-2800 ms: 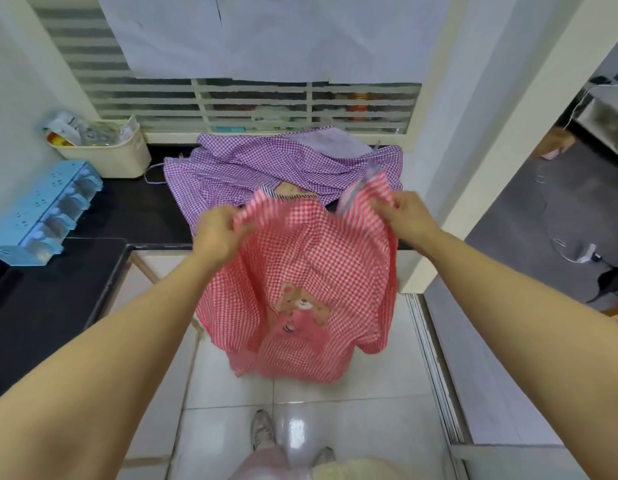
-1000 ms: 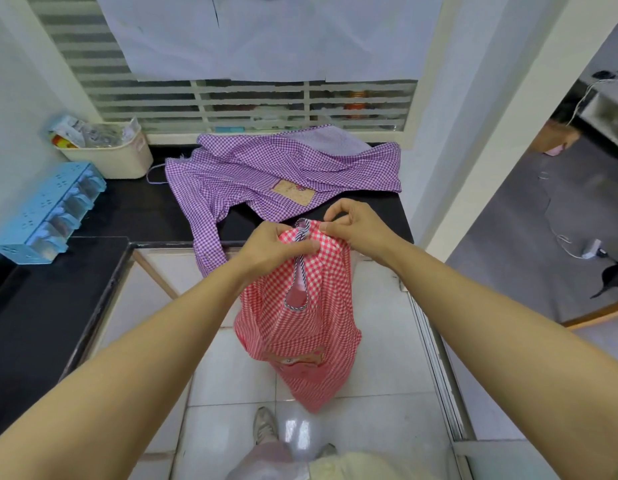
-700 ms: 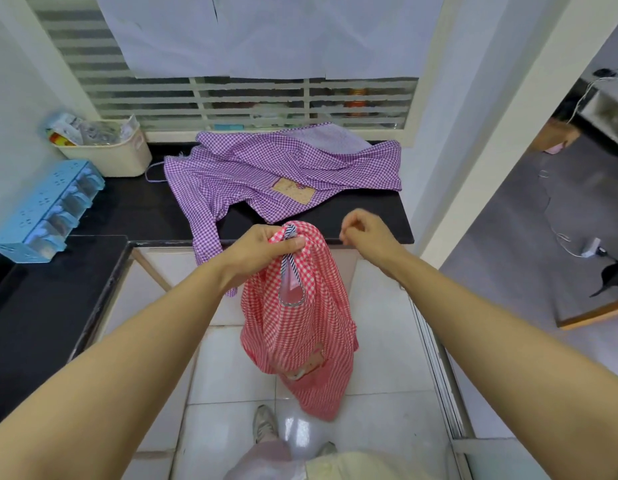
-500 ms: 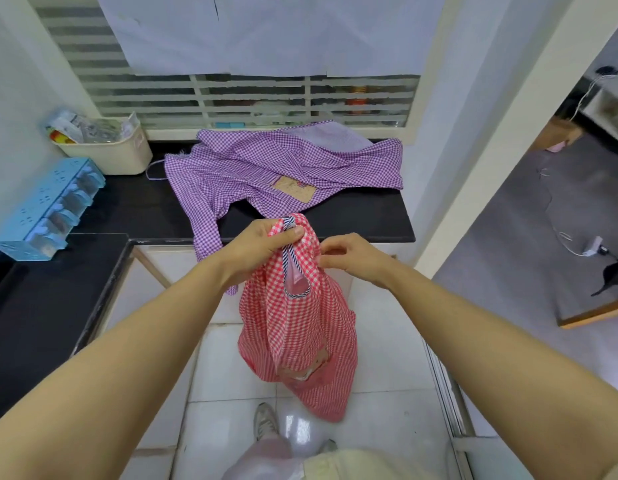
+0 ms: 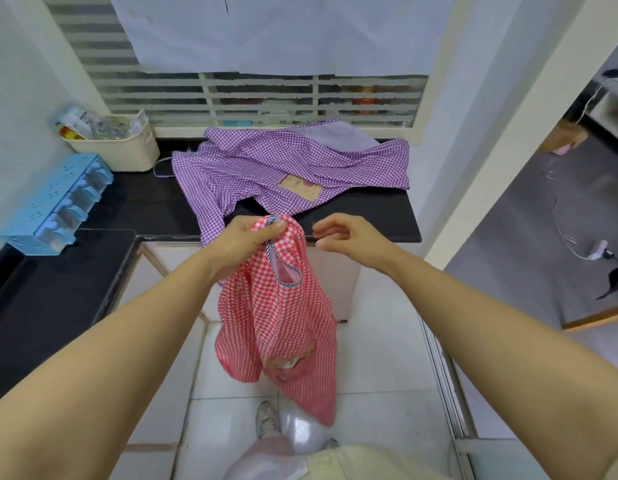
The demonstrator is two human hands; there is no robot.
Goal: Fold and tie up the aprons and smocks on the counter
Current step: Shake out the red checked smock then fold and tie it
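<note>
While our left hand (image 5: 246, 242) grips the red gingham smock (image 5: 283, 323) by a bunched handful at its neck, the garment hangs down in front of the counter (image 5: 369, 216), clear of the tiled floor (image 5: 376, 368). Our fingers and thumb are curled tightly round the cloth, right beside the striped trim (image 5: 283, 271) that loops below our knuckles. A bear patch (image 5: 290, 362) shows low on the hanging folds, partly tucked into them.

Our right hand (image 5: 345, 235) hovers just beside the smock's top, at about the same height as the left. Its fingers are loosely curled, thumb and forefinger close together, and we see no cloth in them. Whether a thin thread sits between them, we cannot tell.

Beyond our hands, the purple gingham smock (image 5: 283, 168) lies spread and rumpled on the black counter, with one sleeve drooping over the front edge near our left hand and a tan patch facing up. At the far left of the counter we see a cream basket (image 5: 117, 150) stuffed with packets, and a blue organiser (image 5: 58, 202) lies nearer to us along the wall. Behind the purple smock stands a slatted window (image 5: 266, 95) with paper sheets (image 5: 283, 29) covering its upper part. One shoe (image 5: 267, 422) shows on the floor beneath the red smock.
</note>
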